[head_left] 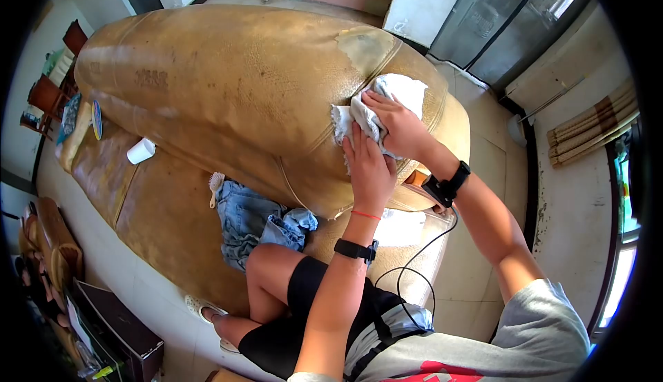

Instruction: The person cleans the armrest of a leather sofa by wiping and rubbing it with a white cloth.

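A white-and-grey cloth (406,91) lies bunched on the tan leather sofa back (269,99), near its right end. My right hand (400,125) is closed over the bunched cloth, pressing it against the leather. Just below, my left hand (371,175) lies with fingers stretched out, its fingertips at the cloth's lower edge. The cloth's underside and parts of my fingertips are hidden. Above the cloth, the leather has a worn, paler patch (366,49).
Blue denim clothing (248,220) and a hairbrush (215,187) lie on the sofa seat (166,206). A white cup (141,151) lies farther left. A black cable (431,244) loops below my right wrist. A dark box (114,327) stands at lower left.
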{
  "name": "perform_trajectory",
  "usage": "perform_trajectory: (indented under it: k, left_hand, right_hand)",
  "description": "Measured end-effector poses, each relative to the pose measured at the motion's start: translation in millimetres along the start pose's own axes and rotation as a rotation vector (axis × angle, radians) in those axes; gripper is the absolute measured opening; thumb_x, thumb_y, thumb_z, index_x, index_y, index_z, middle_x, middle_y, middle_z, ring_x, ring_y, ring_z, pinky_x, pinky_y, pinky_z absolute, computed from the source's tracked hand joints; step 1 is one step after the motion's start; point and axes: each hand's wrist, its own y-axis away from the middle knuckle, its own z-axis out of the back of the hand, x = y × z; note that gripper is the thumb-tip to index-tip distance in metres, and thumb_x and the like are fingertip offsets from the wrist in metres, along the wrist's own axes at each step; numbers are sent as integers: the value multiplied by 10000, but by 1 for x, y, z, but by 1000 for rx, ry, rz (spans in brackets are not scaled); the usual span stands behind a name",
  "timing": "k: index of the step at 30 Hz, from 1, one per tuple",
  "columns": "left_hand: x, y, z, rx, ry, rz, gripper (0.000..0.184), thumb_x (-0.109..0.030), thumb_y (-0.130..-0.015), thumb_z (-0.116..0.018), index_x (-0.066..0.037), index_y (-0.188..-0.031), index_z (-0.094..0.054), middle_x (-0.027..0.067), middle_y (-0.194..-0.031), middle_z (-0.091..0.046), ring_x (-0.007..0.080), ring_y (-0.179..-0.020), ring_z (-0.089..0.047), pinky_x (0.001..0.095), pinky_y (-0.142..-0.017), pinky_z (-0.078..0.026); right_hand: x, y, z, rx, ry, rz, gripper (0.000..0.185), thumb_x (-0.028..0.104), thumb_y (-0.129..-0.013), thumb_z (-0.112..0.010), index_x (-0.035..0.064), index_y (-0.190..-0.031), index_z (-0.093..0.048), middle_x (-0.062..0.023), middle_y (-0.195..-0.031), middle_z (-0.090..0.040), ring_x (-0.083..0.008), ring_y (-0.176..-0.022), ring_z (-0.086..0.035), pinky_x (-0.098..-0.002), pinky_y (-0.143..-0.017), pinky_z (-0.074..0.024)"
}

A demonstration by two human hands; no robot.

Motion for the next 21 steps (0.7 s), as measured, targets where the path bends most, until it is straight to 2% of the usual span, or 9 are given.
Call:
perform_trajectory:
  k: [3, 4, 7, 14, 17, 21]
  left_hand:
    - [-4, 8, 8, -7, 26, 25, 684, -12, -837, -692, 139, -1434, -395, 386, -1459, -456, 570, -1430, -398, 692, -1227, -274]
    - [-3, 12, 9, -13, 23, 29, 679, -11, -838, -693, 139, -1430, -399, 384, -1457, -457, 571, -1423, -403, 688, -1228, -274]
    - [0, 17, 9, -16, 29, 34, 670, -15, -839, -702, 138, -1422, -411, 380, -1445, -466, 570, -1400, -422, 683, -1228, -275]
    - [2, 18, 8, -27, 43, 41, 623, -29, -845, -709, 134, -1381, -436, 378, -1388, -501, 563, -1346, -461, 673, -1216, -293]
    - [2, 20, 10, -28, 53, 43, 599, -28, -836, -715, 134, -1350, -454, 373, -1372, -511, 567, -1325, -473, 673, -1212, -299]
    - [4, 23, 9, -49, 16, 17, 588, -29, -827, -721, 131, -1334, -469, 367, -1367, -515, 563, -1321, -477, 670, -1210, -305]
  right_hand:
    - [5, 10, -5, 24, -72, 111, 714, -71, -759, -628, 15, -1467, -602, -147, -1523, -599, -296, -1498, -472, -474, -1292, -298]
    - [14, 9, -1, 69, -63, 105, 696, -80, -758, -618, 37, -1444, -632, -128, -1528, -600, -282, -1499, -473, -507, -1300, -275]
    - [11, 8, -8, 62, -65, 105, 688, -77, -759, -615, 40, -1437, -638, -125, -1527, -601, -278, -1501, -471, -531, -1306, -250]
    - [15, 16, -23, 3, 63, 76, 720, -36, -777, -647, 48, -1489, -582, -105, -1591, -541, -259, -1532, -425, -530, -1309, -240]
    - [20, 19, -26, -15, 145, 64, 627, 44, -847, -640, 52, -1472, -593, -77, -1570, -563, -223, -1527, -428, -497, -1313, -246]
    - [22, 22, -29, -56, 115, 53, 643, 55, -847, -646, 55, -1486, -580, -69, -1590, -544, -212, -1531, -423, -495, -1311, -249]
